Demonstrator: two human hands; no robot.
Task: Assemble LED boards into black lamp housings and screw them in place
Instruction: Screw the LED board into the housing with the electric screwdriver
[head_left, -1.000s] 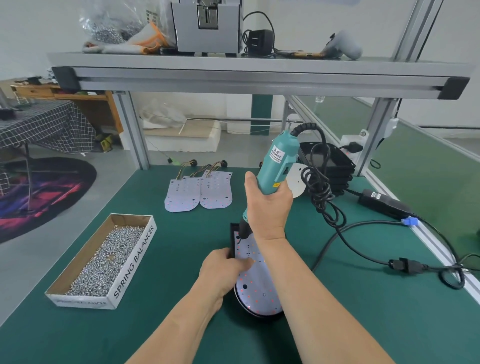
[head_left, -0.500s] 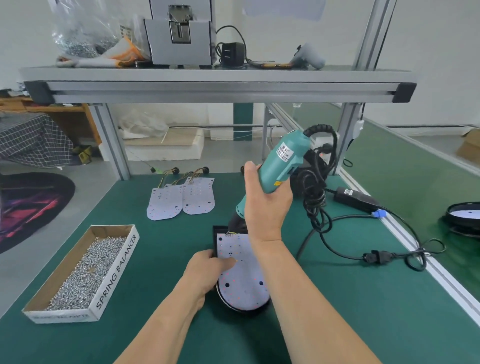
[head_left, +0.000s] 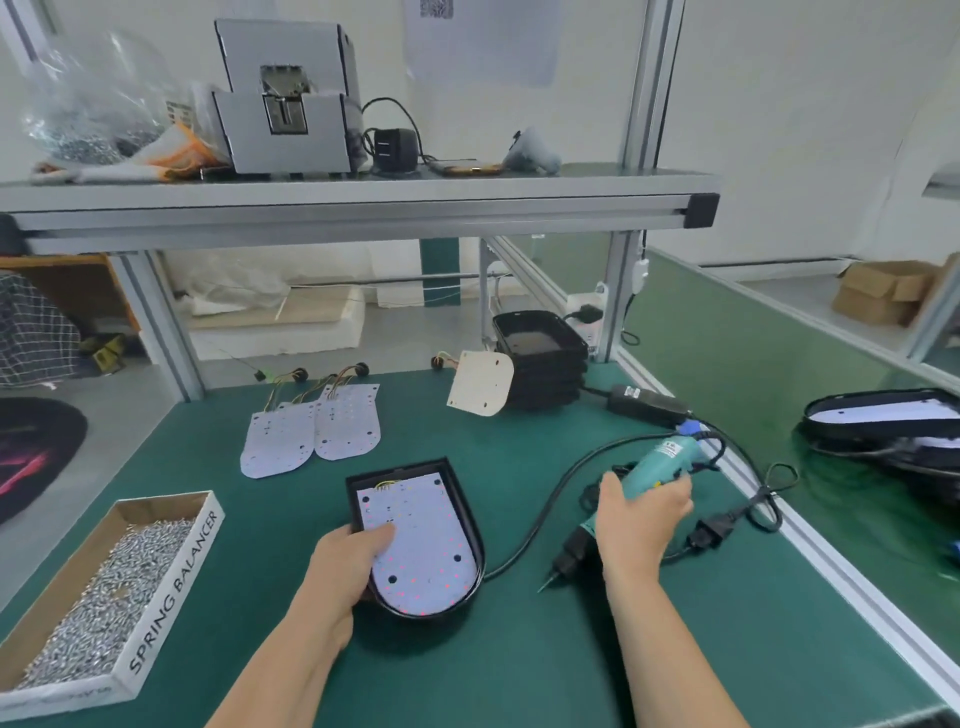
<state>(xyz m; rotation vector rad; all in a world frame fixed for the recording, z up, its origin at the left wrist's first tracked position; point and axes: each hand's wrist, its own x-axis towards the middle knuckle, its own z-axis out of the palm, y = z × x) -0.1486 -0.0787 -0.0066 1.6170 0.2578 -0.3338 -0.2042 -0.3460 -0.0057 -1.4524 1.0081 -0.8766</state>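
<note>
Left hand (head_left: 337, 577) grips housing (head_left: 415, 614), thumb on board (head_left: 428, 535); right hand (head_left: 636, 525) wraps driver (head_left: 662, 460) — lay it flat, tip away

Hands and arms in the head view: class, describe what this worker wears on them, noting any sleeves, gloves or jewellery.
The left hand and right hand are bare: no gloves, and no rings show. The left forearm and right forearm are uncovered down to the frame's lower edge, with no sleeve, watch or wristband in view.
</note>
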